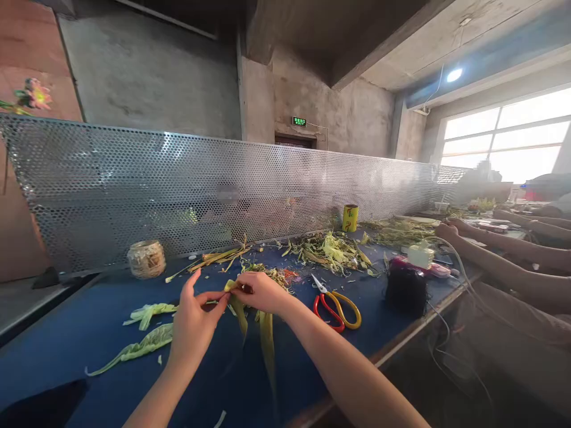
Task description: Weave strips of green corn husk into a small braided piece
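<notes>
In front of me, over the blue table (214,368), my left hand (198,315) pinches the folded top of a yellow-green corn husk (267,342) between thumb and forefinger. My right hand (263,291) grips the same bunch from the other side, its fingers closed close to the left fingertips. Long strips of husk hang down below both hands. Left of my left hand lie two loose crinkled pale green husks (145,345). Scissors (334,306) with one red and one yellow handle lie partly spread, right of my right hand.
Piles of husk scraps (332,249) lie along the perforated metal screen (223,190). A wrapped jar (146,260) stands at left, a yellow can (350,218) farther back. At right are black thread (405,288), cables and other people's arms (499,261).
</notes>
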`<state>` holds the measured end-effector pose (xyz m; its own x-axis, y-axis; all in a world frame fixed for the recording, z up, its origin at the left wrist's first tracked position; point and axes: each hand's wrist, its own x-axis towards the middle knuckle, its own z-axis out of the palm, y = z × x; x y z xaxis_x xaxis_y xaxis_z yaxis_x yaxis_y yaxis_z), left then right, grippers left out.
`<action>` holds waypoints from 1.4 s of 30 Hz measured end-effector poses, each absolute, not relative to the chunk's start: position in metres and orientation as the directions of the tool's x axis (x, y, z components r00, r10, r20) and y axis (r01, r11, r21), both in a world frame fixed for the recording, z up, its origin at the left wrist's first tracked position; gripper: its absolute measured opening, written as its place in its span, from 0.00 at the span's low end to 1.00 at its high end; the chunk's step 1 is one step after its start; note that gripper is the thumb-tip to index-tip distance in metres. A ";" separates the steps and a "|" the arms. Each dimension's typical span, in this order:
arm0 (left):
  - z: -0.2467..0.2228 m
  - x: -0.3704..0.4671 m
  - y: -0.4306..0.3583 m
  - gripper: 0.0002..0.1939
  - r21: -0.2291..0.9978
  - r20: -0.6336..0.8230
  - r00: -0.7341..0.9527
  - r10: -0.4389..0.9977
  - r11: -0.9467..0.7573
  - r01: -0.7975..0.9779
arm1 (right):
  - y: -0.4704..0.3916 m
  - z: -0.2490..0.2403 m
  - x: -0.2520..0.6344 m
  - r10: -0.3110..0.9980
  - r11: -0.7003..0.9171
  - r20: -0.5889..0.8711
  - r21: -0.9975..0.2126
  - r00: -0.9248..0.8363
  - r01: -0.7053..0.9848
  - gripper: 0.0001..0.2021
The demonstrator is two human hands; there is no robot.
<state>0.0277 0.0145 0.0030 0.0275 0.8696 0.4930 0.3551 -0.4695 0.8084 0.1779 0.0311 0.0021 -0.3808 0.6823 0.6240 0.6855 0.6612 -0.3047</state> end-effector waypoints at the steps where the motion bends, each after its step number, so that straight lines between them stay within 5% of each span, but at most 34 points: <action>1: 0.003 0.027 0.015 0.42 0.825 0.473 0.030 0.881 -0.454 0.337 | 0.030 0.002 0.177 0.675 0.665 0.628 -0.289 -0.388 0.689 0.06; 24: 0.006 0.033 0.006 0.29 0.797 0.544 -0.036 0.838 -0.503 0.334 | 0.022 0.002 0.172 0.523 0.756 0.757 -0.199 -0.392 0.624 0.06; 34: 0.002 0.035 0.013 0.44 0.895 0.442 0.050 0.896 -0.444 0.048 | 0.028 0.005 0.175 0.668 0.661 0.735 -0.516 -0.115 0.544 0.10; 42: -0.002 0.039 0.019 0.47 0.937 0.350 0.055 0.935 -0.349 -0.021 | 0.034 -0.001 0.172 0.731 0.619 0.676 -0.596 -0.095 0.511 0.13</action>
<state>0.0390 0.0185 -0.0020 0.0550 0.9353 0.3497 -0.0209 -0.3491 0.9369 0.1723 0.0341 -0.0007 -0.0952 0.7305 0.6762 0.5115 0.6187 -0.5964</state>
